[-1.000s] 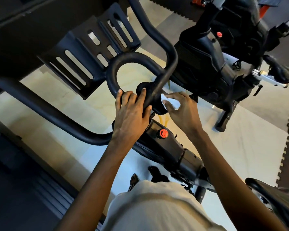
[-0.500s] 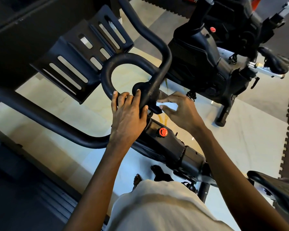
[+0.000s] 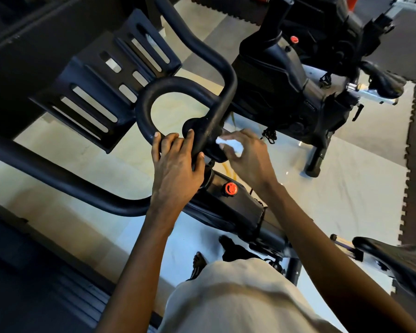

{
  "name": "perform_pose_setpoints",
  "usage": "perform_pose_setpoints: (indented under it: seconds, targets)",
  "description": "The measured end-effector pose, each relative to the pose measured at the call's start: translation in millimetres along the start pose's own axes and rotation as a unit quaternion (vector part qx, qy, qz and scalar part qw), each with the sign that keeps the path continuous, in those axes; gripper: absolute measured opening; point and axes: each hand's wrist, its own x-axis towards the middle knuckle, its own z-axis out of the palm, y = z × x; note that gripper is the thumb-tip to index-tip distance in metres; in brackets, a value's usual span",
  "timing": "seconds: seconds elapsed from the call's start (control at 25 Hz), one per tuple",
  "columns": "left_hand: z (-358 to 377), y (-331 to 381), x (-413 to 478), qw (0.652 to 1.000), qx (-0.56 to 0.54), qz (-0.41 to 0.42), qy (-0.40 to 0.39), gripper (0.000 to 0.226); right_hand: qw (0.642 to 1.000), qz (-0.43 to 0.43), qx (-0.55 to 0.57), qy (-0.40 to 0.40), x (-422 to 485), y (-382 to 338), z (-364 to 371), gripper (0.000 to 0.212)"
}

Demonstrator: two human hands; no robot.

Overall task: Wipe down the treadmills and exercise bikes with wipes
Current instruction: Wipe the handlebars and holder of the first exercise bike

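I stand over a black exercise bike whose looped handlebar (image 3: 154,90) curves across the middle of the view. My left hand (image 3: 175,162) grips the handlebar where the loop meets the centre clamp, fingers over the top and thumb curled round the bar. My right hand (image 3: 247,155) holds a white wipe (image 3: 231,144) pinched in its fingers and presses it against the right side of the clamp under the bar. A red knob (image 3: 230,188) sits on the frame just below both hands.
A slotted black tablet tray (image 3: 106,92) extends from the handlebar at upper left. A second black bike (image 3: 286,75) stands at upper right on the pale floor. A saddle (image 3: 394,265) is at lower right, a treadmill deck (image 3: 22,284) at lower left.
My right hand has shifted the wipe slightly along the clamp's right side. My left hand keeps its hold on the handlebar. The view has drifted a little.
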Motion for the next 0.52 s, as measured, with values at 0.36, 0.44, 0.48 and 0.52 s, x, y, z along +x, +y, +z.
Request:
perform_pose_setpoints:
  seconds: [0.36, 0.44, 0.48, 0.52]
  targets:
    - [0, 8, 0, 0.999, 0.028, -0.026, 0.007, 0.064, 0.995, -0.030, 0.090, 0.018, 52, -12, -6, 0.022]
    - [-1, 10, 1, 0.999, 0.024, -0.038, 0.005, 0.066, 0.994, -0.065, 0.087, -0.008, 60, -15, -1, 0.020]
    - [-1, 10, 1, 0.999, 0.026, -0.043, 0.006, 0.065, 0.992, -0.090, 0.089, -0.029, 62, -14, -2, 0.021]
    - [-1, 11, 2, 0.998, 0.034, -0.045, 0.009, 0.064, 0.987, -0.120, 0.093, -0.055, 64, -12, -3, 0.023]
